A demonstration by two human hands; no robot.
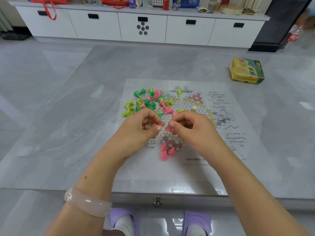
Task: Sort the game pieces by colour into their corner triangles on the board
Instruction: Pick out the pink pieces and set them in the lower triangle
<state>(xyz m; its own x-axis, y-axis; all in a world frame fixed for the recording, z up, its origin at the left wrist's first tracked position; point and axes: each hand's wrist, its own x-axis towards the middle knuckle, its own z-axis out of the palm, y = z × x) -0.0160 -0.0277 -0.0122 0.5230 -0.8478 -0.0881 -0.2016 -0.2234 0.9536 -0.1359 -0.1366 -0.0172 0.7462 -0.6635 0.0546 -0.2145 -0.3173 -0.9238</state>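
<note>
Pinching a pink piece (168, 128) above the board (187, 167), the right hand (192, 128) faces the left hand (144, 126), curled, seemingly empty.

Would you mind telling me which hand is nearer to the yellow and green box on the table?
The right hand. The box lies far up and to its right, while the left hand sits further left, on the other side of the right hand from the box.

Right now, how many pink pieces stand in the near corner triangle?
3: one at its left edge, one right of it, one nearest the person. The hands may hide others.
</note>
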